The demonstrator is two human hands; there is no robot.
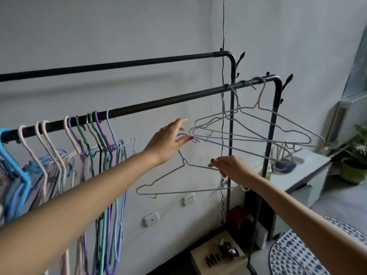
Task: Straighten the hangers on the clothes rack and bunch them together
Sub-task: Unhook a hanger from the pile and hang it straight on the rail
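Observation:
A black clothes rack has a near rail (158,101) and a far rail (119,64). Several coloured hangers (95,139) hang bunched at the near rail's left end. Three pale wire hangers (256,124) hang askew near the rail's right end. A loose grey wire hanger (178,187) is off the rail, below it. My right hand (230,167) pinches its upper arm. My left hand (170,139) reaches out at the loose hanger's hook and the left tips of the askew hangers, thumb and fingers apart around the wire; whether it grips anything is unclear.
A thin black cord (223,76) hangs down past the rack's right end. A grey cabinet (301,175) stands behind the rack, a potted plant (355,155) at the right. A cardboard box (220,257) and a dotted round mat (309,253) lie below.

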